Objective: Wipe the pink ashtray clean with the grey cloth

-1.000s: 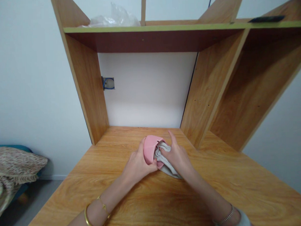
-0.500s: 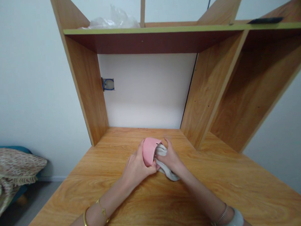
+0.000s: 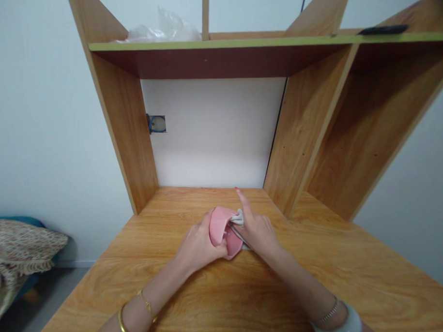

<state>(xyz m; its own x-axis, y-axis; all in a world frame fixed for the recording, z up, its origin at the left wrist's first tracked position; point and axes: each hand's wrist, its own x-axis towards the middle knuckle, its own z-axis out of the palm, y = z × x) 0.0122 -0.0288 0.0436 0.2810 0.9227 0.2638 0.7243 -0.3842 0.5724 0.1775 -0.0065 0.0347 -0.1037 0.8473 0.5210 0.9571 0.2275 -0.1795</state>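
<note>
A small pink pouch [image 3: 219,226] lies on the wooden desk [image 3: 226,291] near its middle. My left hand [image 3: 196,245] grips the pouch's left side and holds its mouth apart. My right hand [image 3: 258,230] presses a grey cloth [image 3: 238,217] into the pouch, with the fingers bunched on the cloth and the index finger sticking up. Only a small bit of the cloth shows above the pouch's rim; the remainder is hidden inside or under my right hand.
A wooden hutch rises at the desk's back, with a green-edged shelf [image 3: 239,42] overhead and side panels left and right. A crumpled clear plastic bag [image 3: 158,30] and a dark flat object [image 3: 382,29] lie on the shelf. A patterned blanket [image 3: 17,246] lies lower left.
The grey cloth, which hung out over the desk, has been pushed mostly into the pink pouch. My right index finger has lifted. My left hand has stayed on the pouch.
</note>
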